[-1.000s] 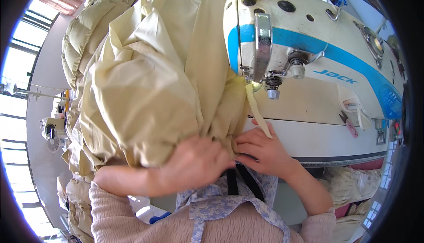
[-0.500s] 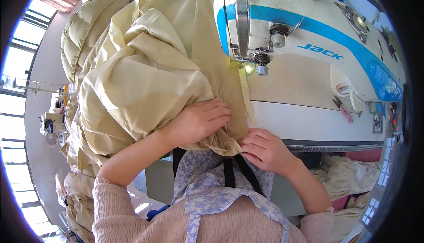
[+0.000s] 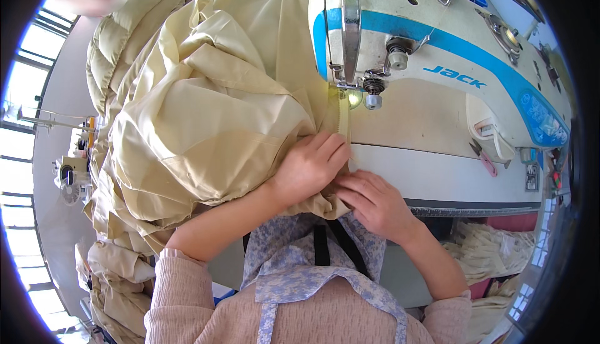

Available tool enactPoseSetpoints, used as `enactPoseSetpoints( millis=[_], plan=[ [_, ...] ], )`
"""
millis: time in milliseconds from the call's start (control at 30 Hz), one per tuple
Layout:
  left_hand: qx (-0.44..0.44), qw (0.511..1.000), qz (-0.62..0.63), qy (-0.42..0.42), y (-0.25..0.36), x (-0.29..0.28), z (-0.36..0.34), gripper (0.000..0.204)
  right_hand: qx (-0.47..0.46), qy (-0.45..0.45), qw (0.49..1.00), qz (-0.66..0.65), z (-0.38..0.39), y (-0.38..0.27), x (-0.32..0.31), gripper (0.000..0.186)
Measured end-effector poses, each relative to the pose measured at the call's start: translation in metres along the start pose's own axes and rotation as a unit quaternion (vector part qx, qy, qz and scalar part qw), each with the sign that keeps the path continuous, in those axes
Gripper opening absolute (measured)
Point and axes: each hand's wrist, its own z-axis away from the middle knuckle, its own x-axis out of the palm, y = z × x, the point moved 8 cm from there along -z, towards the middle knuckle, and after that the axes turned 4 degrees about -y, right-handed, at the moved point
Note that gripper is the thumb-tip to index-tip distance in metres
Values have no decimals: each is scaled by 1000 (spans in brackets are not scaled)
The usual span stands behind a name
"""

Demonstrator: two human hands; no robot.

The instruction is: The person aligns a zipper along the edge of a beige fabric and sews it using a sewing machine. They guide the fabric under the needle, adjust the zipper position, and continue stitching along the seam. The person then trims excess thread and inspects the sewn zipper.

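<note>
A large heap of beige fabric [image 3: 206, 119] lies bunched on the left of the sewing machine [image 3: 431, 38] and runs under its needle area. Along the fabric's right edge, a pale zipper tape [image 3: 344, 122] comes down from beneath the lit presser foot area. My left hand [image 3: 314, 164] is closed over the fabric beside the tape's lower end, its fingers curled. Just right of it and nearer me, my right hand [image 3: 373, 201] pinches the fabric's edge, fingertips partly hidden in the folds. The two hands are close together, a small gap between them.
Pink-handled thread snips [image 3: 484, 159] lie on the white machine table [image 3: 425, 172], right of the hands. A ruler strip [image 3: 475, 209] lines its front edge. More pale fabric pieces [image 3: 490, 250] are stacked below at right. A quilted cream garment [image 3: 119, 56] stands at far left.
My left hand has moved right and slightly away from me, up to the zipper tape. My right hand has shifted slightly away from me. The bunched fabric has been drawn a little rightward.
</note>
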Motion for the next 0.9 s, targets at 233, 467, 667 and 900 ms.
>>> enactPoseSetpoints(
  millis=[233, 467, 667, 900],
  plan=[
    [-106, 989, 89, 61, -17, -35, -4, 37, -61, 29, 989, 134, -20, 16, 4, 26],
    [2, 1000, 24, -20, -7, -20, -18, 20, -75, 32, 992, 101, -17, 20, 2, 26],
    [24, 999, -10, -38, -4, -6, -15, 22, -56, 22, 995, 83, -21, 18, 1, 27],
    [23, 999, -20, -35, -5, -5, -12, 25, -50, 4, 995, 92, -20, 18, 2, 29]
  ],
)
